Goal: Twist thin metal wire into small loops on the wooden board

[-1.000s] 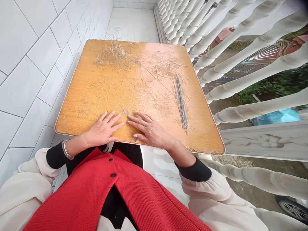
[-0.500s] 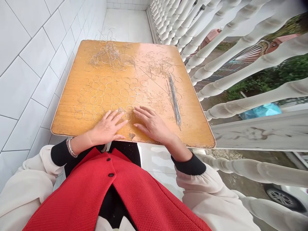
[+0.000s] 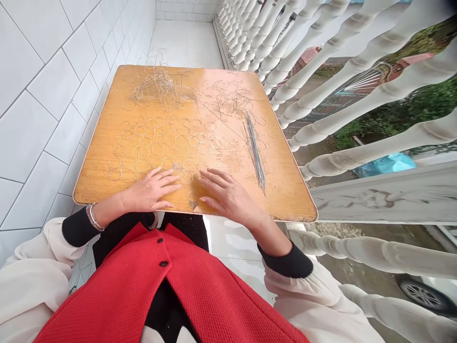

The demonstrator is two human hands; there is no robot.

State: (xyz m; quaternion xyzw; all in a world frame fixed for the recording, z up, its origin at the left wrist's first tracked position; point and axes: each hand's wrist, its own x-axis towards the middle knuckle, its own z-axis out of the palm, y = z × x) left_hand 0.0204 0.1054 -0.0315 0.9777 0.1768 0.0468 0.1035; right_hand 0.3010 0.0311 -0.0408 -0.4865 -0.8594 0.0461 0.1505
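Left hand [image 3: 150,190]: open, palm down, fingers spread, nothing in grip, over the near edge of a square orange wood-veneer table top [image 3: 282,186]. Right hand [image 3: 228,197]: also open, palm down, fingers loosely spread and slightly curved, nothing in grip. Contact between right fingertips and table: cannot tell.

Thin silver wire rings [image 3: 160,143]: laid flat in loose, partly overlapping rows across the near left and middle of the table top, closest ones just beside the left fingertips. One ring [image 3: 186,176] between the two hands. Tangled heap of silver wire [image 3: 162,88]: far left of the table top, strands rising off the surface. Bundle of straight, thin grey metal rods [image 3: 254,152]: right of centre, lying lengthwise from far to near, a few loose rings around it. Veneer worn and blotchy at far right, chipped at near edge.

On the left wrist, a silver bangle [image 3: 92,217]. Black cuffs [image 3: 285,261] under cream sleeves [image 3: 314,295]; red textured waistcoat [image 3: 107,286] across the body, near side of the table. Left of the table, white glazed wall tiles [image 3: 46,100]; right, white turned balusters [image 3: 378,145], with a blue plastic sheet [image 3: 385,166] beyond.
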